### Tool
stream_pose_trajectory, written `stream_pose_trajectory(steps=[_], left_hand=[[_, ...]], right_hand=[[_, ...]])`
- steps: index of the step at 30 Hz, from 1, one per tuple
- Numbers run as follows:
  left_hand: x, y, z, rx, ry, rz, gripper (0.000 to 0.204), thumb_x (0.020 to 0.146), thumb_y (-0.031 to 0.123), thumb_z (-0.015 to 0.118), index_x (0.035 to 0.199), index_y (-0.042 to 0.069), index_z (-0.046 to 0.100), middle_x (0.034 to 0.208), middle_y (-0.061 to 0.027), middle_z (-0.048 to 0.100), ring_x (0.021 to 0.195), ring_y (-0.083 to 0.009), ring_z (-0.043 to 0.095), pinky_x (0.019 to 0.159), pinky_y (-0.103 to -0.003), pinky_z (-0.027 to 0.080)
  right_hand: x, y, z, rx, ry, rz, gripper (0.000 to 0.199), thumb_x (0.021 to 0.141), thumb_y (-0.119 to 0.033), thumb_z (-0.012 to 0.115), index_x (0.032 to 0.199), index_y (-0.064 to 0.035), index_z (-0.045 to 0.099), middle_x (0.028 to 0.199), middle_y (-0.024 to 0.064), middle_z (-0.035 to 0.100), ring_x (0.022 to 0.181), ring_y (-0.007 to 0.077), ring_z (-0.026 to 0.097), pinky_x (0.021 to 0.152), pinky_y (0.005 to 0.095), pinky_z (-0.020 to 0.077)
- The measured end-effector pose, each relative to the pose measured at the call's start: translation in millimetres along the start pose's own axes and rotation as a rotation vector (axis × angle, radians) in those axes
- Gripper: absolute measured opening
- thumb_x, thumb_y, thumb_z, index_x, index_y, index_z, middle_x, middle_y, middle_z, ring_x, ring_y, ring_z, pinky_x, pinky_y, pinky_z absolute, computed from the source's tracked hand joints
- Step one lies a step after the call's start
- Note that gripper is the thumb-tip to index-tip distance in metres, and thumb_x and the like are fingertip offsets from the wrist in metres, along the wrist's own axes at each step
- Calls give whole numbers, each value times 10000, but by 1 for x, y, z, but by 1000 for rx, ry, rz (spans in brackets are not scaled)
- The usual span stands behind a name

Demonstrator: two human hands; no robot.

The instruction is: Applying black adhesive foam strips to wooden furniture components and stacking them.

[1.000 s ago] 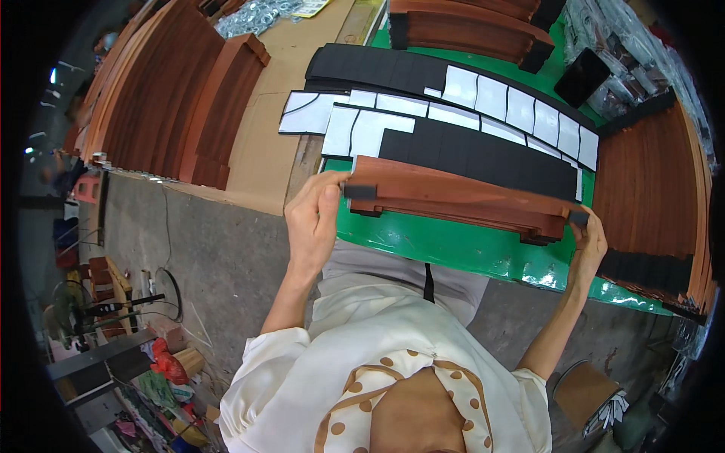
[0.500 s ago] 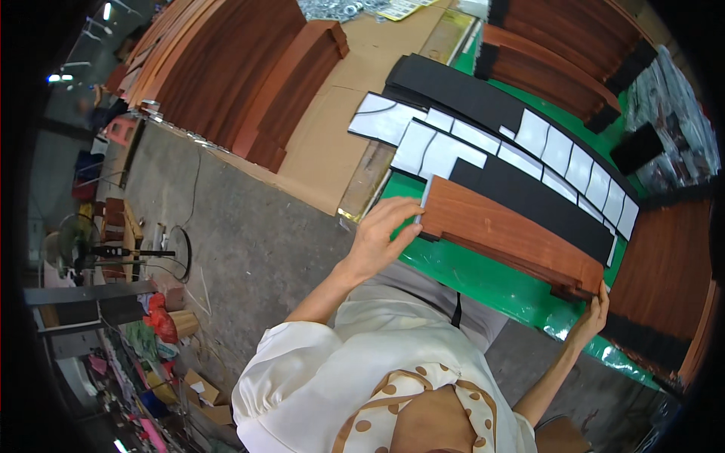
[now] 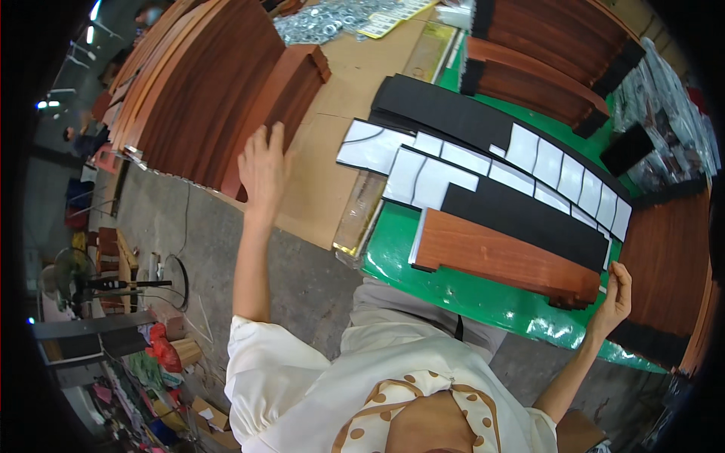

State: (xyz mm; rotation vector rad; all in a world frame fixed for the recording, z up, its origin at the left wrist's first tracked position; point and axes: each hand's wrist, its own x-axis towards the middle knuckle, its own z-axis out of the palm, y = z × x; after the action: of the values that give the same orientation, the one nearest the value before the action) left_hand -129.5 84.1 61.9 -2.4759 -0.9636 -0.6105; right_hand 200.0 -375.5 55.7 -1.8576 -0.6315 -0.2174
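A reddish-brown wood-grain panel (image 3: 506, 253) lies on the green table, apparently on top of others like it, with a pale strip at its left end. Beside its right end is my right hand (image 3: 615, 300), fingers loosely bent upward and nothing plainly held. My left hand (image 3: 264, 170) reaches to the left, open with fingers spread, over the near edge of a brown wood-grain panel (image 3: 283, 113) at the large stack; whether it touches is unclear. Beyond the panel in front of me lie black sheets (image 3: 521, 219), some with white backing pieces (image 3: 434, 175).
A tall stack of brown panels (image 3: 204, 90) stands at left on cardboard (image 3: 340, 98). More panels (image 3: 529, 90) stand at the far right, near plastic-wrapped goods (image 3: 657, 113). Small metal parts (image 3: 325, 23) are piled at the back. The green table (image 3: 393, 241) has a shiny front edge.
My left hand has left the panel's left end and moved left and away toward the stack. My right hand has come slightly off the right end. The view has shifted a little.
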Motion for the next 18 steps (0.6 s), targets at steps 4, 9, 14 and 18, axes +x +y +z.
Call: stream_pose_trajectory(steps=[4,9,14,18], left_hand=[[23,-48,23,145,-163,-237,378,735,188,711,1047,36,562,1065,-133,578,967,-297,561,741,-384,504],[30,-69,31,103,-285,-162,315,699,192,737,901,25,562,844,-152,601,799,-308,600,654,-410,507],[40,-73,20,74,-344,-83,227,737,110,680,934,31,600,796,-164,610,779,-332,624,662,-421,507],[46,-75,9,151,-472,41,242,775,22,548,997,50,641,804,-166,627,819,-327,631,694,-413,515]], right_hand=[[7,-11,7,17,-43,27,149,890,43,492,941,27,631,968,67,602,839,106,546,772,226,438],[3,-17,18,34,-110,-17,124,885,57,485,883,38,607,943,77,597,827,125,544,777,240,440],[2,-18,18,79,-151,-28,123,882,57,487,881,36,609,936,80,595,818,128,545,773,243,445],[-3,-13,18,136,-192,-17,126,875,61,489,888,36,612,938,83,596,821,128,548,772,238,447]])
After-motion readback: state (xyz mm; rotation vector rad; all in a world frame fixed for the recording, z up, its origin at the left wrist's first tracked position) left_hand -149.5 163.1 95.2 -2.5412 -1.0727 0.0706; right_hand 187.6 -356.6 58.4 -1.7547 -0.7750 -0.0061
